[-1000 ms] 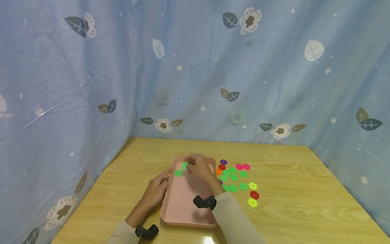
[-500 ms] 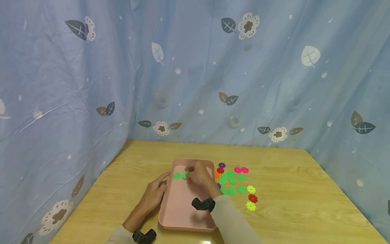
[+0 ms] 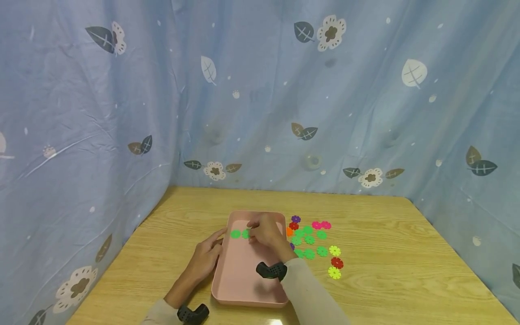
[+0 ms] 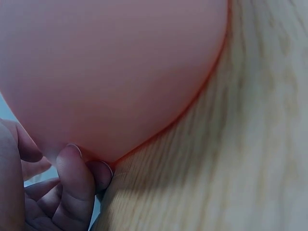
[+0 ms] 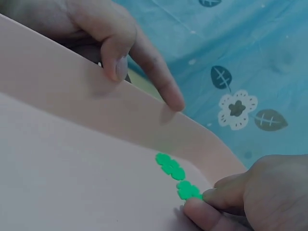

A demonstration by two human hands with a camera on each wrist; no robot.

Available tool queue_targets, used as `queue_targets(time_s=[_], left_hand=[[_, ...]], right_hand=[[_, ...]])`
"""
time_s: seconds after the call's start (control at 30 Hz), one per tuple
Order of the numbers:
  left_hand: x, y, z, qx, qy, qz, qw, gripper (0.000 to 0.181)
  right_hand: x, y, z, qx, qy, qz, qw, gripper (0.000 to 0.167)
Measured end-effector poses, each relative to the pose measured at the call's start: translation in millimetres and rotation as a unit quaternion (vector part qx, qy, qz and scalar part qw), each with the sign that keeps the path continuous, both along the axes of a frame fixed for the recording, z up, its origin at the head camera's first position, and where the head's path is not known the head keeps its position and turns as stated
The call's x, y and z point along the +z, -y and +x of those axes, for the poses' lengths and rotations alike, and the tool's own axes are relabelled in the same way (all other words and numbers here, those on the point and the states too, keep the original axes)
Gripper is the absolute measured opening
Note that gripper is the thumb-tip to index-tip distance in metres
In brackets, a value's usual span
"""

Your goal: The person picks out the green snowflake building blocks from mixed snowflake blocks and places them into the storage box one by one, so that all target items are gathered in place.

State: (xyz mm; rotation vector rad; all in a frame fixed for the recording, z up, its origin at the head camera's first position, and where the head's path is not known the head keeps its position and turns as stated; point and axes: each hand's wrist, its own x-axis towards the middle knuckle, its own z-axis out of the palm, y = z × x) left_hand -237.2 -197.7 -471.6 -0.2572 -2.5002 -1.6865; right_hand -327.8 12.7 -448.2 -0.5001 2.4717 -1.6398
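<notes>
- At the bottom of the frame, a black band [image 3: 192,314] sits on the left wrist.
- A pink tray [image 3: 243,275] is low in the middle, on the wooden worktop [image 3: 398,253].
- The left hand [image 3: 205,258], left of the middle, holds the tray's left edge, thumb bent over the rim.
- Yellow, red, green, orange, pink and purple loose flower pieces [image 3: 334,273] lie right of the tray.
- The right hand [image 3: 266,232] is over the tray's far part, finger and thumb pinching a green flower piece [image 5: 186,190].
- Another green one [image 5: 170,166] lies in the tray, just left of that.
- A blue curtain [image 3: 252,108] fills the top.
</notes>
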Motion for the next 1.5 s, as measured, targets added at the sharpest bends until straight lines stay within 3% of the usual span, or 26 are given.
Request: queue_targets(time_s=[0.2,0.5,0.63,0.8,1.1,1.5], left_hand=[[-1.9,0.5,-0.8,-0.002,-0.004,-0.009,0.9999,0.054],[-2.7,1.7,0.6,-0.016,0.003,-0.01,0.9998,0.055],[-3.8,2.5,2.3,-0.023,0.0,-0.001,0.9997,0.054],[-4.0,2.2,1.6,-0.019,-0.003,0.001,0.9998,0.053],[-2.3,0.5,1.3,-0.004,0.0,-0.012,0.9999,0.054],[-3.2,3.3,0.2,-0.019,0.001,-0.009,0.9998,0.055]], right_hand=[[2.2,0.3,2.9,0.004,0.018,-0.007,0.9998,0.022],[6.5,0.8,4.8,0.004,0.005,0.012,0.9999,0.024],[12.9,-3.2,9.8,0.017,-0.018,0.024,0.9994,0.028],[23.2,-12.5,17.6,0.012,-0.078,0.055,0.9953,0.031],[45.6,-32.7,36.6,0.009,-0.076,-0.019,0.9969,0.032],[53.3,-59.1,52.7,-0.061,-0.108,-0.012,0.9922,0.028]])
